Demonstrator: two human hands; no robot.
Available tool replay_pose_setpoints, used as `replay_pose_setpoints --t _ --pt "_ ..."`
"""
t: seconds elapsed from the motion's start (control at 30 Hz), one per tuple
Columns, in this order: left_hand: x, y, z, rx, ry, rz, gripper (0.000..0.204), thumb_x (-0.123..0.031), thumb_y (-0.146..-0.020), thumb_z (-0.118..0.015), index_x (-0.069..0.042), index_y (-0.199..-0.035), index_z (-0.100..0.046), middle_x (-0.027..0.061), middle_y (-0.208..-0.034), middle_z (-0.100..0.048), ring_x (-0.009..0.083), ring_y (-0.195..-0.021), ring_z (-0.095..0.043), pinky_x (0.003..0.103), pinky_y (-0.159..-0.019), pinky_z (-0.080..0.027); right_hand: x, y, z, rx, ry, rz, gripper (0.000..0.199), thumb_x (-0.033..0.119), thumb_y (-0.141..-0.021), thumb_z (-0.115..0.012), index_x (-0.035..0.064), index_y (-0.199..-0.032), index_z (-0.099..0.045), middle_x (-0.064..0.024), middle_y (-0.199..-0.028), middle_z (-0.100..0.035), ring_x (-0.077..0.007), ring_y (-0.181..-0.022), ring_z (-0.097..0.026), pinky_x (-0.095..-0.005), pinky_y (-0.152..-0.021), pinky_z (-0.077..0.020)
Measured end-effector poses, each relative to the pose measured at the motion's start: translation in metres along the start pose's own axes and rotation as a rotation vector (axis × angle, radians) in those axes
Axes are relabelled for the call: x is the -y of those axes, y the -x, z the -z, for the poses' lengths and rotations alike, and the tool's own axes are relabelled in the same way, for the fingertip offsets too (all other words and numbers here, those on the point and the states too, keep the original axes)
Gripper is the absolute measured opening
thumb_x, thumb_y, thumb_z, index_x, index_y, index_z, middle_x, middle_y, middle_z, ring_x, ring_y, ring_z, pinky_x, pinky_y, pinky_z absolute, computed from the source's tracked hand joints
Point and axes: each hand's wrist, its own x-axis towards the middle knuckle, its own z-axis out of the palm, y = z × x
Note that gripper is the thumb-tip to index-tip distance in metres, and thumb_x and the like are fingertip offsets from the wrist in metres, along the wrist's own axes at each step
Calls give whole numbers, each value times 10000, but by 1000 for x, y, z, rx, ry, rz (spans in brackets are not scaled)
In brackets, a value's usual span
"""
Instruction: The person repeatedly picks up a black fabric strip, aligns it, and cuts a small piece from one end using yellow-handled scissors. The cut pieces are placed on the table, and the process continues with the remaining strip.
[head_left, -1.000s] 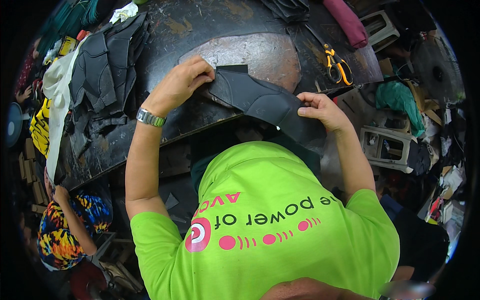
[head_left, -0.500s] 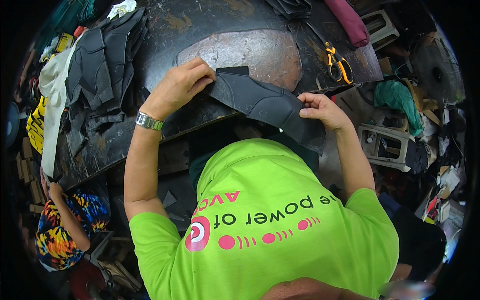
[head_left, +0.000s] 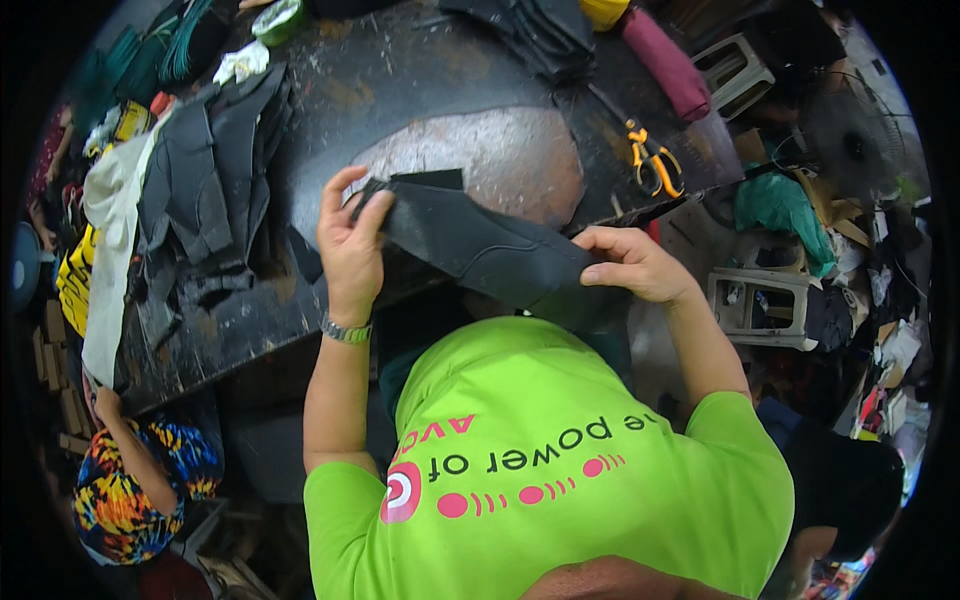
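Observation:
A black, leather-like stitched panel point(head_left: 480, 235) stretches between my two hands above the table's near edge. My left hand point(head_left: 352, 240) pinches its left end between thumb and fingers, with a dark flap edge showing there. At the opposite end my right hand point(head_left: 642, 265) grips the panel, thumb in front and fingers behind. Its right part droops toward my lap. Behind the panel's upper edge lies a small black strip point(head_left: 430, 180), beside a worn brownish board point(head_left: 500, 150) on the table.
On the dark table point(head_left: 350, 80), similar black pieces point(head_left: 205, 190) are heaped at left, with more black pieces point(head_left: 530, 30) at the back. Orange-handled scissors point(head_left: 652, 165) lie at right near a maroon roll point(head_left: 668, 65). Another person point(head_left: 145, 470) sits at lower left. A plastic stool point(head_left: 760, 305) stands at right.
My left hand has turned more upright and shifted left and down, its grip now at the panel's corner. The panel and my right hand sit slightly lower. The head view has shifted.

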Motion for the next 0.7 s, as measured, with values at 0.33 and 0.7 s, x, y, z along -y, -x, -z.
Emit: replay_pose_setpoints --t 0.33,0.7 --pt "-4 12 -4 -112 -476 -191 284 -71 -946 -560 -21 -1224 -538 131 -1067 -649 242 -1008 -643 336 -876 -514 120 -114 89 -376 333 602 384 140 -886 -649 9 -1241 -581 -50 -1089 -626 -124 -1026 -570 -275 -932 -440" --pt "5 16 -8 61 -1004 -453 115 -1 -819 -664 -9 -934 -670 125 -980 -653 281 -931 -628 346 -821 -497 65 -292 192 -1123 1405 301 857 676 -883 -421 210 -1539 -127 -174 -1586 -116 -412 -1413 -247 -578 -1105 -243"
